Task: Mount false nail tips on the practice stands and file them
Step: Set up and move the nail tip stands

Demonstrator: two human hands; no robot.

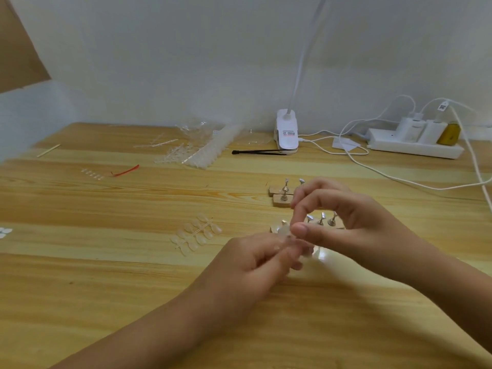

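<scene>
Head view looks down on a pale wooden table. Over its near right part the left hand and right hand meet. The left's fingers are curled round a clear nail tip, blurred. The right's thumb and forefinger pinch the same piece, its other fingers arched above. Along the wall lie a white power strip, a clip lamp and a heap of clear tip strips. One practice stand with metal pegs sits just behind the right hand's arch, and a second stand is farther back. A loose strip of tips lies left of the hands.
</scene>
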